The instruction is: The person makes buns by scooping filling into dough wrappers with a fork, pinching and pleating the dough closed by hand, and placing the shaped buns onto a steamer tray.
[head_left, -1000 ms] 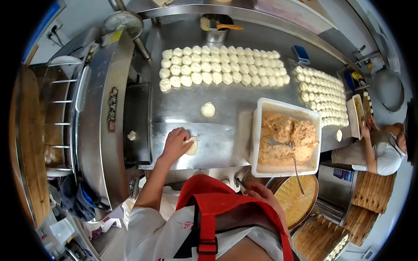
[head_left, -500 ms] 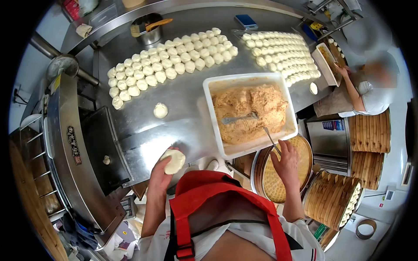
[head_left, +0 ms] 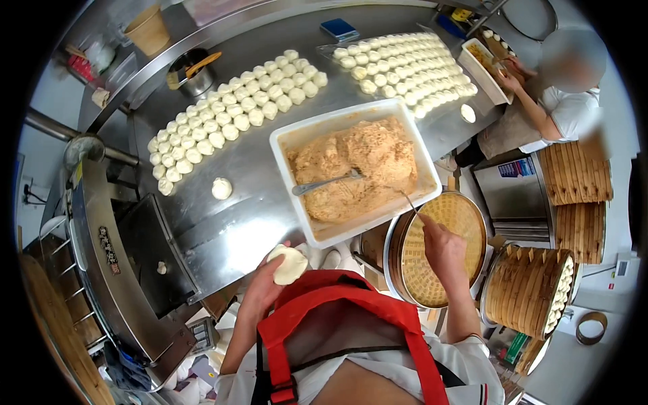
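The left hand [head_left: 264, 285], at seven o'clock in the view, has its grip around the rim of a flattened dough disc [head_left: 289, 265], which sits at its two o'clock, off the surface [head_left: 253, 162]. The right hand [head_left: 444, 251], at four o'clock, closes its grip on a thin utensil [head_left: 409, 202]; the far end seems to reach into the filling [head_left: 351, 152], though it is too fine to be sure.

That filling lies in a white tub [head_left: 278, 145] at one o'clock from the disc, with a metal spatula [head_left: 316, 184] resting on it. At the disc's eleven o'clock is a single bun [head_left: 221, 189], and at the bun's twelve stand close-packed dough rows [head_left: 236, 113]. A second batch [head_left: 401, 71] lies at the tub's one o'clock; a co-worker [head_left: 567, 121] is between two and three.
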`<state>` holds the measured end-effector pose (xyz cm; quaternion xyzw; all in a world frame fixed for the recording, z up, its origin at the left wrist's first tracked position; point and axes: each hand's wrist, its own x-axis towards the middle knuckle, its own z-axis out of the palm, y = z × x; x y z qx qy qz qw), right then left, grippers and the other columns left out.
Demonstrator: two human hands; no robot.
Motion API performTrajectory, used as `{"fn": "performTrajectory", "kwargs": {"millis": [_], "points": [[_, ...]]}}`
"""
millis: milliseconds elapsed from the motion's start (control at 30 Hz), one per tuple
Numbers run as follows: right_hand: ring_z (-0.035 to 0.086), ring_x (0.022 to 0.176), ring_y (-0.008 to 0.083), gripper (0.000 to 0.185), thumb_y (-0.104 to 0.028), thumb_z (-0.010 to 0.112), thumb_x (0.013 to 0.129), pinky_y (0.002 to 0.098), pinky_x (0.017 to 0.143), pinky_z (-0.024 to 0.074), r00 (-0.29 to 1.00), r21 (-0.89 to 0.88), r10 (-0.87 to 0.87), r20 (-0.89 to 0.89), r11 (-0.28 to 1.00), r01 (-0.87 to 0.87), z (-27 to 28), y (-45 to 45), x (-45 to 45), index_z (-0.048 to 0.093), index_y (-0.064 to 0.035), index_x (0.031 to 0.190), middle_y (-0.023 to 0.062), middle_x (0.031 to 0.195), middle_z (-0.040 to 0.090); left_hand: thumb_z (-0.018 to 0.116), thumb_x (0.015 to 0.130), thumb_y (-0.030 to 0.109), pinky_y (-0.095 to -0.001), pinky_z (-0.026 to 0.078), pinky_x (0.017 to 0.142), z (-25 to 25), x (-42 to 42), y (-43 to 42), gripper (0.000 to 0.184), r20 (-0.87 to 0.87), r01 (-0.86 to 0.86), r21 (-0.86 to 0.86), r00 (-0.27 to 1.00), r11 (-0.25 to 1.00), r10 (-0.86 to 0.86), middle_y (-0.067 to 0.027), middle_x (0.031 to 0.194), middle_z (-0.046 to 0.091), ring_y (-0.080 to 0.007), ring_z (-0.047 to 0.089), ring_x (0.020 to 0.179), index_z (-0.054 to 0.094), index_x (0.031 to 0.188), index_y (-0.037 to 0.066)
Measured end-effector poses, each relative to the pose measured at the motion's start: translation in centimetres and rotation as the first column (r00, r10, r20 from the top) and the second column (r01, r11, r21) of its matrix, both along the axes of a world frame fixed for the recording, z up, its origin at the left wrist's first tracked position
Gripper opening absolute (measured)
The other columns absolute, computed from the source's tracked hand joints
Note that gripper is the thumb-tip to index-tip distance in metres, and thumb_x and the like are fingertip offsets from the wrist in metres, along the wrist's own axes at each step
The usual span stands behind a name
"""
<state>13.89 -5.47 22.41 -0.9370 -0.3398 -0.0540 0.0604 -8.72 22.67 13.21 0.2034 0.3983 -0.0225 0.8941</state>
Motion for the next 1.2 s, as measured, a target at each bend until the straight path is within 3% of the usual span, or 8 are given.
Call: {"fn": "performTrajectory", "kwargs": {"millis": [100,200,433,700,833,933,1033,1200], "points": [[0.061,0.055,0.0274,0.035,-0.010,0.058,0.088,0.0387,0.050,0.0489,0.999,0.083,-0.030,0.017,0.996,0.028,1.5,0.1,1.1,0.062,-0.0145,0.122,0.0103,0.066,0.060,0.048,0.097,0.010,-0.0413,0.049,0.098,1.2,1.4,-0.7,0.039,0.011,0.033,0.009,0.999,0.999,-0.033,-0.0203,0.124,0.058,-0.0314,0.060,0.112,0.045,0.136,0.001],[0.061,0.054,0.0261,0.045,-0.005,0.058,0.084,0.0378,0.050,0.0493,0.998,0.021,0.013,0.067,1.000,-0.015,2.7,2.1,2.3,0.059,-0.0141,0.127,0.0087,0.066,0.059,0.049,0.097,0.012,-0.0390,0.049,0.097,0.2,2.3,-1.7,0.040,0.096,0.086,0.127,0.991,0.988,-0.098,-0.0203,0.121,0.060,-0.0293,0.060,0.112,0.043,0.135,-0.001],[0.059,0.054,0.0243,0.067,0.005,0.054,0.073,0.0376,0.047,0.0478,0.986,-0.065,0.159,0.056,0.986,-0.156,0.4,3.5,3.1,0.052,-0.0143,0.137,0.0104,0.069,0.053,0.054,0.096,0.011,-0.0378,0.049,0.097,0.3,2.9,-2.0,0.035,0.004,0.153,0.273,0.987,0.950,-0.160,-0.0175,0.116,0.064,-0.0270,0.064,0.107,0.050,0.127,-0.004],[0.059,0.053,0.0255,0.066,0.002,0.055,0.075,0.0375,0.048,0.0476,0.991,-0.077,0.130,-0.007,0.989,-0.130,-1.0,1.8,2.5,0.051,-0.0166,0.138,0.0101,0.069,0.054,0.053,0.096,0.010,-0.0373,0.051,0.095,-0.7,3.7,-3.1,0.032,0.060,0.147,0.262,0.984,0.954,-0.168,-0.0165,0.118,0.063,-0.0254,0.063,0.108,0.051,0.125,-0.002],[0.060,0.056,0.0265,0.061,0.001,0.057,0.077,0.0374,0.051,0.0485,0.981,0.159,0.170,-0.088,0.975,-0.155,-0.9,2.0,4.7,0.055,-0.0179,0.135,0.0108,0.072,0.060,0.055,0.094,0.008,-0.0345,0.052,0.092,0.1,5.9,-4.1,0.033,0.068,0.186,0.267,0.975,0.946,-0.211,-0.0135,0.116,0.063,-0.0227,0.064,0.104,0.051,0.126,-0.001],[0.061,0.058,0.0274,0.054,0.000,0.059,0.079,0.0376,0.052,0.0486,0.991,0.124,0.103,-0.083,0.988,-0.092,2.2,2.6,4.2,0.059,-0.0166,0.130,0.0118,0.074,0.062,0.058,0.093,0.008,-0.0313,0.053,0.087,0.6,6.7,-4.3,0.036,0.110,0.186,0.240,0.970,0.953,-0.217,-0.0105,0.113,0.063,-0.0189,0.064,0.099,0.051,0.127,0.000],[0.060,0.056,0.0268,0.051,-0.001,0.060,0.079,0.0376,0.051,0.0480,0.998,0.132,0.050,0.034,0.990,-0.054,4.5,2.7,4.7,0.061,-0.0161,0.127,0.0116,0.071,0.061,0.058,0.093,0.008,-0.0311,0.053,0.088,0.7,7.2,-4.1,0.036,0.113,0.196,0.230,0.967,0.953,-0.226,-0.0104,0.115,0.062,-0.0188,0.064,0.100,0.050,0.128,0.000],[0.059,0.051,0.0230,0.053,0.001,0.060,0.076,0.0368,0.047,0.0467,0.982,0.016,0.004,0.187,1.000,-0.007,0.3,1.1,7.9,0.061,-0.0145,0.127,0.0091,0.066,0.059,0.055,0.094,0.006,-0.0356,0.052,0.093,0.0,7.2,-4.5,0.034,0.063,0.220,0.241,0.968,0.945,-0.242,-0.0124,0.117,0.061,-0.0228,0.063,0.106,0.050,0.127,0.000]]}}
